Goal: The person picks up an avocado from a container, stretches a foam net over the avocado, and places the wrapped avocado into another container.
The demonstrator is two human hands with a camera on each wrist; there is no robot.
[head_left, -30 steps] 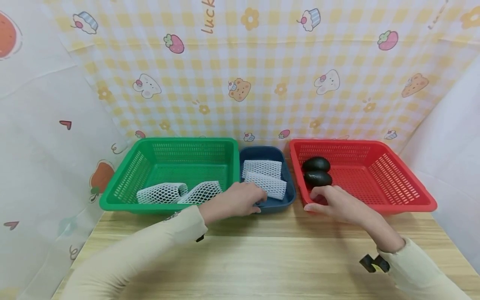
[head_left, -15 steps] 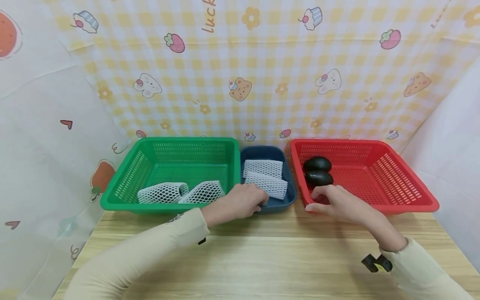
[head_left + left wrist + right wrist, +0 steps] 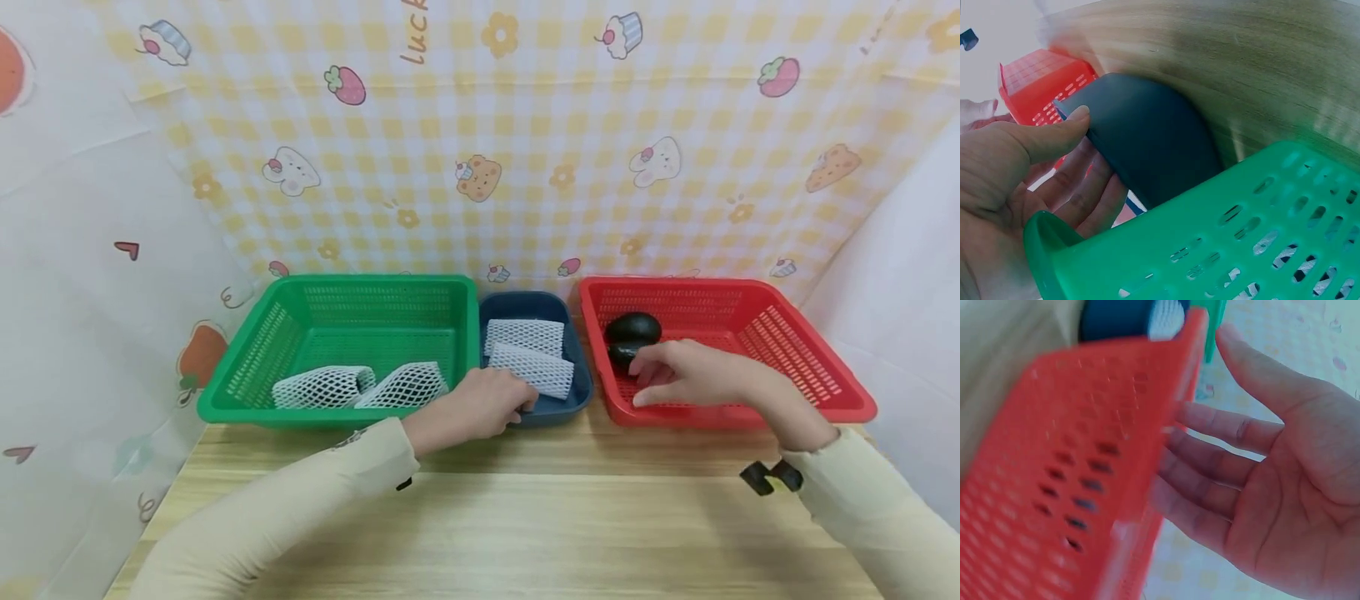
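My left hand (image 3: 491, 404) holds the near rim of the dark blue basin (image 3: 536, 415), thumb outside and fingers inside, as the left wrist view shows (image 3: 1054, 150). Two white foam net sleeves (image 3: 531, 371) lie flat in that basin. Over the near left part of the red basket (image 3: 813, 414) is my right hand (image 3: 686, 375), its fingers reaching down inside the rim, loosely bent, with the thumb apart. Beside its fingertips lie two dark avocados (image 3: 633, 327); the nearer one is partly covered by the hand. The right wrist view shows nothing held in the palm (image 3: 1291, 487).
A green basket (image 3: 337, 414) stands left of the basin, with two bulging white foam net sleeves (image 3: 322, 387) near its front; their contents cannot be made out. All three containers stand on a wooden table (image 3: 495, 517) before a checked cloth backdrop (image 3: 420, 150).
My right hand has left the red basket's near rim and moved slightly up and inward, now covering part of the nearer avocado. The left hand keeps its place at the basin's rim.
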